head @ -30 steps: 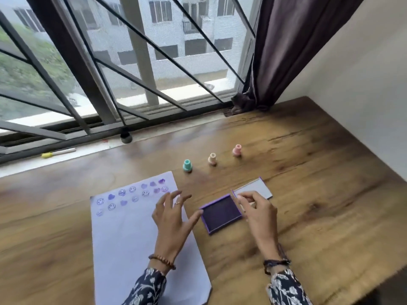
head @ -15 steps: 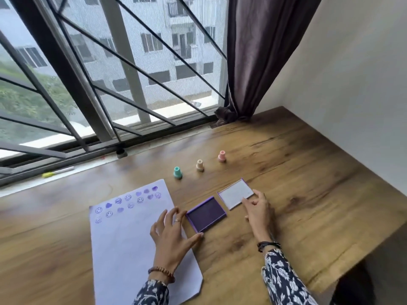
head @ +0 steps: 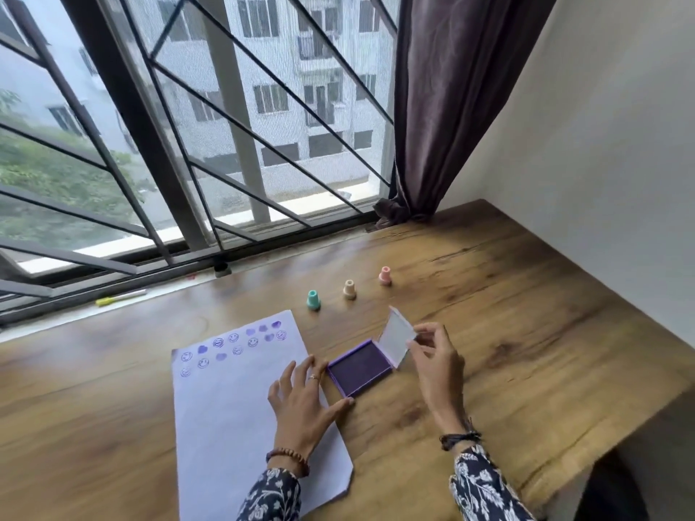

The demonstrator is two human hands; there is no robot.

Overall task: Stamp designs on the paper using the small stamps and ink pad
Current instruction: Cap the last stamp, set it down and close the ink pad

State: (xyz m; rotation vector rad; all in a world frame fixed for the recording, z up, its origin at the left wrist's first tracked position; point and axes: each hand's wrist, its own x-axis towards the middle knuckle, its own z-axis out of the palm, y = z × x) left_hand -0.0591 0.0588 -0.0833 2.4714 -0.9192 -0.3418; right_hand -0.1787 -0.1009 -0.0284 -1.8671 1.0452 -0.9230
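Observation:
A white paper sheet (head: 233,411) lies on the wooden table, with purple smileys and hearts stamped along its far end. A purple ink pad (head: 359,367) sits just right of it. My left hand (head: 302,398) rests flat on the paper, fingers spread, its thumb and fingertips against the pad's left edge. My right hand (head: 438,355) pinches the pad's hinged lid (head: 398,340), which stands tilted up over the pad. Three small stamps stand upright in a row behind: teal (head: 313,299), beige (head: 349,289), pink (head: 385,275).
A yellow marker (head: 120,297) lies on the window sill at the left. Window bars and a dark curtain (head: 432,107) stand at the back, a white wall at the right. The table's (head: 526,314) right edge drops off near my right arm.
The lid lay flat open on the table beside the pad; my right hand has taken hold of it and raised it toward upright over the pad. My left hand has stayed against the pad.

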